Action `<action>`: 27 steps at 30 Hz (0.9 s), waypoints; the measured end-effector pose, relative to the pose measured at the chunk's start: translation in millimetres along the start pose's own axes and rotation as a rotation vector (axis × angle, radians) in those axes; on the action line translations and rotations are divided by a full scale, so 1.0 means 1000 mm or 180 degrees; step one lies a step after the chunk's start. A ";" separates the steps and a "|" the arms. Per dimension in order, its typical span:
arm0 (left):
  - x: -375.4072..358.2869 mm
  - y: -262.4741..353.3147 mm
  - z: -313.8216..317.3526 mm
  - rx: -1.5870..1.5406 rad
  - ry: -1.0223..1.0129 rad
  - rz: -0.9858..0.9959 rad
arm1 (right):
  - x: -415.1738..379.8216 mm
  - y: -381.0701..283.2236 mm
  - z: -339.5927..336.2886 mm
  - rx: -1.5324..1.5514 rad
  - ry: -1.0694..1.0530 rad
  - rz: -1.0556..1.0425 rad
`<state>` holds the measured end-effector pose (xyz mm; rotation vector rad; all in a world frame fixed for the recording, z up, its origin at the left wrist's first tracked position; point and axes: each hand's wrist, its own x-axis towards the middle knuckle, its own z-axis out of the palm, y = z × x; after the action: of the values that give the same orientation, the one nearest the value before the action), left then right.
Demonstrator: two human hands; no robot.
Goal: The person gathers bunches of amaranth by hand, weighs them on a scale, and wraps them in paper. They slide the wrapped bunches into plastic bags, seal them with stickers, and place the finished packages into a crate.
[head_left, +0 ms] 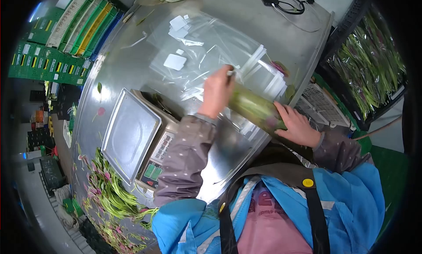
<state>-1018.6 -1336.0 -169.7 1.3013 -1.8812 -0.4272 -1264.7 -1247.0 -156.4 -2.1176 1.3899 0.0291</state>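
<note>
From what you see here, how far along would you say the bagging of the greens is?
Partway, I would judge. Bagged greens already lie in the black crate. One bundle is in hand, between the left hand and right hand. Loose greens beside the scale appear left to bag, with flat clear bags at the ready.

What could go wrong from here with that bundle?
The green bundle might slip off the table: its end under the right hand sits near the edge. Clear bags beside it could get dragged along. The left sleeve, close to the keypad, might press a key.
</note>
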 end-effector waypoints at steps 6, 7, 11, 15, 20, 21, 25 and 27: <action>-0.043 0.004 0.006 0.1188 -0.0034 0.0754 | 0.022 0.039 -0.005 0.1358 -0.0208 0.0043; -0.038 0.000 -0.006 0.1236 0.0148 0.0573 | 0.022 0.040 -0.003 0.1361 -0.0152 0.0017; -0.016 0.016 -0.010 0.1197 0.0351 0.0642 | 0.029 0.026 -0.008 0.1686 -0.0318 -0.0179; -0.013 0.032 0.023 0.1287 -0.0250 0.1389 | 0.042 0.020 -0.016 0.2270 -0.0703 -0.0446; -0.002 0.018 -0.002 0.0645 0.0854 0.0027 | 0.034 0.023 -0.007 0.1521 -0.0676 -0.0430; -0.001 0.018 -0.001 0.0641 0.0852 0.0034 | 0.034 0.020 -0.009 0.1436 -0.0854 -0.0373; -0.007 0.027 0.008 0.1234 0.0277 0.0880 | 0.039 0.009 -0.013 0.1538 -0.0837 -0.0306; -0.014 0.033 0.018 0.1441 -0.0055 0.1506 | 0.046 0.013 -0.014 0.1730 -0.0784 -0.0528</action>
<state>-1050.6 -1312.7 -165.2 1.0660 -2.2980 0.2480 -1259.3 -1295.4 -165.9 -1.6974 0.9418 -0.1349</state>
